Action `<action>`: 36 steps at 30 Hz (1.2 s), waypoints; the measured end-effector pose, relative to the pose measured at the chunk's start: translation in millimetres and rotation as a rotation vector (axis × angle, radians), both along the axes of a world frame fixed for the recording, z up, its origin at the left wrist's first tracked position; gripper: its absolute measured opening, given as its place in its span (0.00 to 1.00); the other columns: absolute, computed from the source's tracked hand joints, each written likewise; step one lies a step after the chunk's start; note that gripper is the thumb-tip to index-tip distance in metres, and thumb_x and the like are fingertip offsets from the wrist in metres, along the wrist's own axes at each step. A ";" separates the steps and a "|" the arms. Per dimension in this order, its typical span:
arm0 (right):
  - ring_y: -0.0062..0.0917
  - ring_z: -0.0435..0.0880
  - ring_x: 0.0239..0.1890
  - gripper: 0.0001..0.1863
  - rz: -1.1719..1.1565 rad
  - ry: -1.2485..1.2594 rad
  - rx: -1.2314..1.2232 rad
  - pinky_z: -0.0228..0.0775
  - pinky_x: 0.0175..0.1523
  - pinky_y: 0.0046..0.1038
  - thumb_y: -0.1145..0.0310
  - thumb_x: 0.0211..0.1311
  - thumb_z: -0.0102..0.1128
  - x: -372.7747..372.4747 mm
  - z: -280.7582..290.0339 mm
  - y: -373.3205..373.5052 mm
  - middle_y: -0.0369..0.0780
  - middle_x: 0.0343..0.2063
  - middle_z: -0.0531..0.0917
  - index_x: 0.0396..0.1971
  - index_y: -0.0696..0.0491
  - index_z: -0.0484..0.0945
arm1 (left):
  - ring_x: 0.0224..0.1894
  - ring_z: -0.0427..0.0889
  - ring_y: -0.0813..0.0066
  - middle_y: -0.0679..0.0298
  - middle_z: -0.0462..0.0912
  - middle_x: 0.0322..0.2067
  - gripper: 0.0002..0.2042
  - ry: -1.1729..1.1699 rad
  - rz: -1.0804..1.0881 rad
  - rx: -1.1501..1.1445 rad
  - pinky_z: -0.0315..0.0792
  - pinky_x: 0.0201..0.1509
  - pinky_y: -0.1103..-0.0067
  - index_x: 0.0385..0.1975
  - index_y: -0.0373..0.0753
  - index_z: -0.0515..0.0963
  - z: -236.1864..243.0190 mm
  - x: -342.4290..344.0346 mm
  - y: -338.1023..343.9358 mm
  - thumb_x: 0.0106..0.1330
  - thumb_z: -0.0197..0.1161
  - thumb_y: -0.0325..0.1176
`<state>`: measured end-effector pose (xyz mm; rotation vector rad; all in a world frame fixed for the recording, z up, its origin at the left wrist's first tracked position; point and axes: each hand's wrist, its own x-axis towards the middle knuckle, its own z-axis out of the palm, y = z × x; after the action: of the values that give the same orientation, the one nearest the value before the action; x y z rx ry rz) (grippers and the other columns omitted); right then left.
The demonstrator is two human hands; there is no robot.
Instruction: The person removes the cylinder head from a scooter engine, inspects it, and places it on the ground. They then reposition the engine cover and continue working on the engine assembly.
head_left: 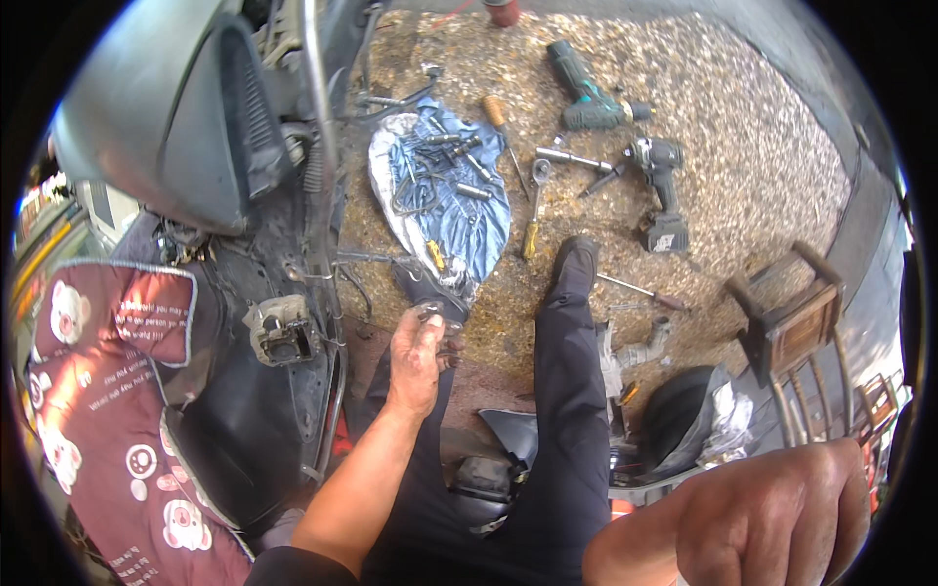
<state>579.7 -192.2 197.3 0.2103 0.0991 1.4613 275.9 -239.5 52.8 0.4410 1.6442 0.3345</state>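
Observation:
My left hand [415, 361] reaches out over my left leg, its fingers pinched around a small, shiny piece that is too small to name. Close to the camera at the lower right, my right hand [782, 513] is curled into a fist with its back showing; whatever it may hold is hidden. Just beyond the left hand lies a blue cloth [493, 230] with several sockets [472, 191] and hex keys on it. A yellow-handled ratchet [533, 210] and an orange-handled screwdriver [494, 113] rest beside the cloth.
A green cordless drill [591, 105] and an impact driver [664, 190] lie on the pebbled ground. At the right stands a wooden stool [796, 313]. The dismantled scooter [244, 293] fills the left side, with a maroon patterned cover [107, 410] over it. Black panels lie around my legs.

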 end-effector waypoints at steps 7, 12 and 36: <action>0.21 0.64 0.06 0.24 -0.139 0.103 -0.008 0.81 0.36 0.58 0.77 0.67 0.46 54.7 -51.3 -58.7 0.34 0.05 0.61 0.07 0.53 0.63 | 0.32 0.78 0.78 0.68 0.78 0.33 0.13 0.078 -0.188 -0.137 0.74 0.31 0.81 0.47 0.43 0.72 -12.5 44.6 -11.6 0.69 0.55 0.41; 0.21 0.65 0.06 0.25 -0.179 0.147 -0.021 0.82 0.35 0.55 0.77 0.68 0.47 74.9 -43.1 -65.8 0.34 0.06 0.62 0.07 0.53 0.63 | 0.32 0.78 0.78 0.67 0.78 0.33 0.13 0.109 -0.253 -0.121 0.74 0.31 0.80 0.47 0.43 0.72 2.4 65.3 -11.2 0.69 0.55 0.41; 0.21 0.67 0.07 0.19 0.443 -0.062 0.483 0.74 0.19 0.36 0.75 0.65 0.46 -108.4 214.1 23.1 0.34 0.06 0.64 0.11 0.54 0.68 | 0.31 0.78 0.79 0.67 0.77 0.34 0.11 -0.119 0.315 0.105 0.72 0.33 0.80 0.45 0.37 0.71 171.7 -35.9 -93.1 0.70 0.55 0.36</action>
<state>471.3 -169.1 411.5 0.5623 -0.2783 1.9183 240.0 -332.7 224.6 0.2341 1.5835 0.6719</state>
